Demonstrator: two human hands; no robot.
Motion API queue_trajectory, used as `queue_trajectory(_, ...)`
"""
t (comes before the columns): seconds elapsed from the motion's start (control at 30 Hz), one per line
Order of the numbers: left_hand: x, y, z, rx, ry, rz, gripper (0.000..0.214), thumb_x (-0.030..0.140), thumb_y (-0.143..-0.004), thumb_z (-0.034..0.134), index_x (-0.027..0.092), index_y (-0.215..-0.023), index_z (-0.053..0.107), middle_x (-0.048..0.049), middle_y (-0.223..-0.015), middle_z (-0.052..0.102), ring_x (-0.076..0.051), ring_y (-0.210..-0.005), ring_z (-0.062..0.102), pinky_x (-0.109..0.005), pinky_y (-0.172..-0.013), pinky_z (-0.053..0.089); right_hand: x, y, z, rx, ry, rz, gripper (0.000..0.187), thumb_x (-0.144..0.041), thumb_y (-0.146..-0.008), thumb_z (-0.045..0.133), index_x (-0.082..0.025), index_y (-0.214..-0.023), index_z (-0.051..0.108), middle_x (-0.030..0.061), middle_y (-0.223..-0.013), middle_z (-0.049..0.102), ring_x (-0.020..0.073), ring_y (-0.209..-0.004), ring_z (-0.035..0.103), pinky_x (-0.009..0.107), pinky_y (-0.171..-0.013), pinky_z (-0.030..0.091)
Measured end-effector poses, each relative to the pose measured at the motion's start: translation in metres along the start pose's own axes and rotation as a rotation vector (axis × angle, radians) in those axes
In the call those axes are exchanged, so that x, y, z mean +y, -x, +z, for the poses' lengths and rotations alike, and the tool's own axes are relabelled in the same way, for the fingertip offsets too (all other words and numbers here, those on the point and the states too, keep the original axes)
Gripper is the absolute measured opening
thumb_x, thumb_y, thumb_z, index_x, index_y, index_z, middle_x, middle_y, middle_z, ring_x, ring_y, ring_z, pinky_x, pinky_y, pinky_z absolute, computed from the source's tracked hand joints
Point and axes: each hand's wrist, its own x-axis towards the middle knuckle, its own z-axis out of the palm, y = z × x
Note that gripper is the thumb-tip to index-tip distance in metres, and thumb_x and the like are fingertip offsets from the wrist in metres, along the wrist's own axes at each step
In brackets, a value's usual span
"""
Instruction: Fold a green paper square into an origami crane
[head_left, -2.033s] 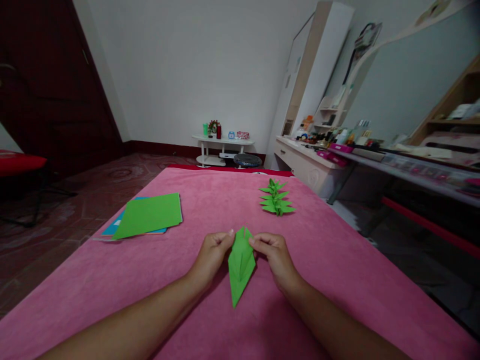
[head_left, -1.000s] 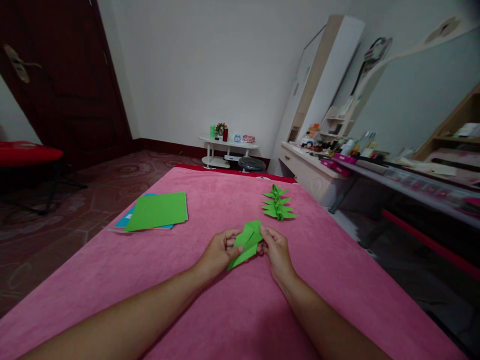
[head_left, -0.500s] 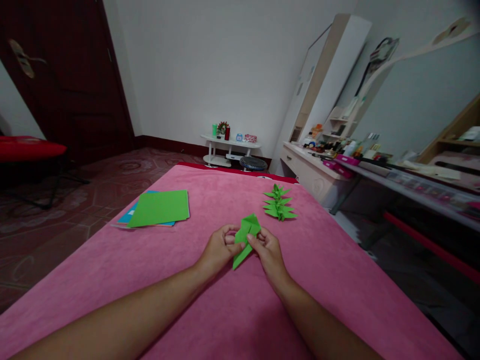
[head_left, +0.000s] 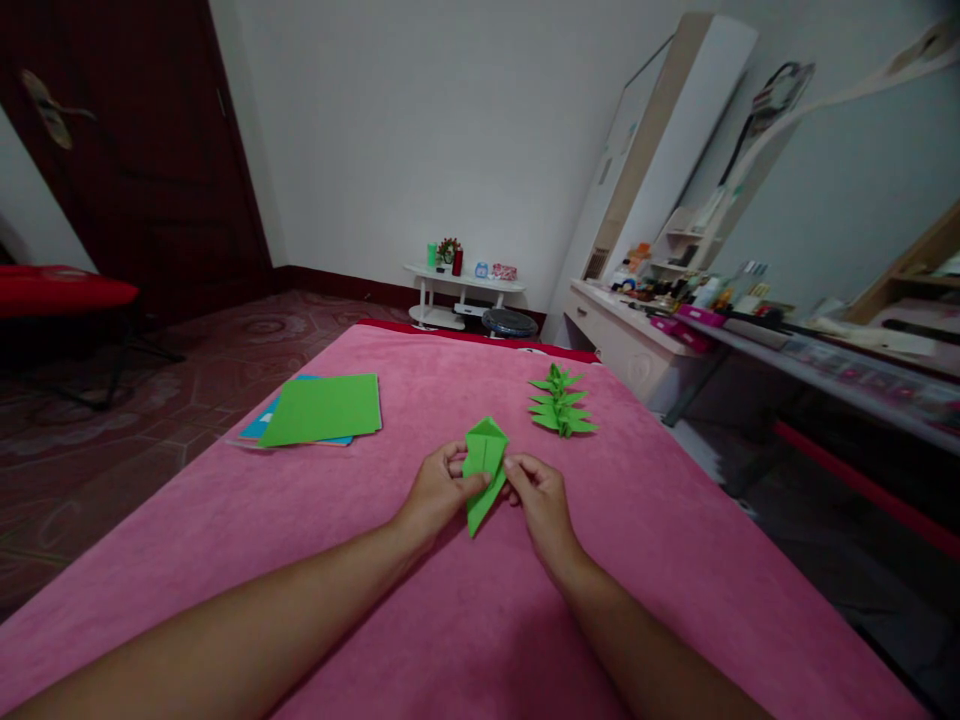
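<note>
Over pink cloth (head_left: 420, 620), folded green paper (head_left: 484, 450) pinched by left grip (head_left: 439, 488); 3-o'clock edge pinched by right grip (head_left: 544, 500), thumb withdrawn from middle. Far tip turned from 1 to 12 o'clock. Beyond: paper sheets (head_left: 326, 408), 10 o'clock; spiky green pieces (head_left: 561, 408), 2 o'clock.

The left forearm (head_left: 247, 622) and right forearm (head_left: 649, 628) are showing bare as far as the view's lower edge, both tapering smoothly toward narrower wrists (head_left: 399, 538). The left hand (head_left: 439, 487) and right hand (head_left: 545, 502) are likewise showing bare, ending in slim fingers (head_left: 531, 464).
</note>
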Motion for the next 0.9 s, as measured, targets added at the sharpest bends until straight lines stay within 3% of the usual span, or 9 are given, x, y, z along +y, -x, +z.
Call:
queue_trajectory(0.13, -0.006, -0.003, -0.001, 0.015, -0.112, 0.09, 0.043, 0.02, -0.061, 0.074, 0.01, -0.099, 0.056, -0.0106, -0.089, 0.07, -0.017, -0.07, 0.066, -0.027, -0.066, 0.052, -0.001, 0.003, 0.002, -0.021, 0.03, 0.003, 0.03, -0.036, -0.083, 0.052, -0.016, -0.061, 0.057, -0.0021, -0.054, 0.052, 0.0109, -0.05, 0.046, 0.021, -0.048, 0.036)
queue_trajectory(0.33, -0.012, -0.005, -0.003, 0.014, -0.26, 0.193, 0.036, 0.016, -0.062, 0.068, 0.012, -0.097, 0.06, -0.0073, -0.088, 0.069, -0.016, -0.072, 0.065, -0.023, -0.064, 0.051, -0.002, 0.006, 0.008, 0.024, 0.092, 0.007, 0.018, -0.033, -0.076, 0.062, -0.016, -0.079, 0.066, 0.001, -0.068, 0.062, 0.0148, -0.06, 0.054, 0.024, -0.056, 0.043)
queue_trajectory(0.5, -0.005, -0.002, 0.0, 0.027, -0.16, 0.117, 0.03, 0.011, -0.063, 0.06, 0.012, -0.093, 0.062, -0.0059, -0.083, 0.069, -0.017, -0.068, 0.065, -0.025, -0.062, 0.051, -0.003, 0.005, 0.005, 0.057, 0.017, 0.038, 0.021, -0.035, -0.078, 0.06, -0.017, -0.068, 0.062, -0.0018, -0.054, 0.056, 0.0121, -0.049, 0.047, 0.023, -0.047, 0.038)
queue_trajectory(0.6, 0.001, 0.001, -0.002, -0.082, -0.05, -0.022, 0.02, 0.024, -0.07, 0.063, 0.011, -0.085, 0.064, -0.0072, -0.073, 0.069, -0.018, -0.063, 0.065, -0.026, -0.059, 0.051, 0.0, 0.003, 0.002, 0.049, -0.078, 0.078, 0.026, -0.038, -0.08, 0.059, -0.016, -0.065, 0.06, -0.0024, -0.049, 0.054, 0.0107, -0.044, 0.046, 0.022, -0.044, 0.035)
queue_trajectory(0.7, 0.005, 0.001, -0.007, -0.152, 0.019, -0.104, 0.026, 0.035, -0.073, 0.064, 0.01, -0.083, 0.064, -0.0092, -0.071, 0.069, -0.018, -0.062, 0.065, -0.026, -0.059, 0.051, 0.005, 0.0, -0.001, 0.054, -0.15, 0.11, 0.028, -0.04, -0.079, 0.061, -0.016, -0.064, 0.059, -0.0025, -0.047, 0.054, 0.0092, -0.042, 0.044, 0.02, -0.043, 0.033)
queue_trajectory(0.9, 0.004, -0.001, -0.012, -0.11, 0.091, -0.121, 0.034, 0.044, -0.076, 0.061, 0.01, -0.079, 0.063, -0.0093, -0.068, 0.068, -0.015, -0.055, 0.063, -0.025, -0.055, 0.05, 0.007, -0.002, -0.005, 0.029, -0.209, 0.142, 0.033, -0.044, -0.077, 0.063, -0.015, -0.062, 0.059, -0.002, -0.046, 0.054, 0.0081, -0.041, 0.044, 0.02, -0.042, 0.032)
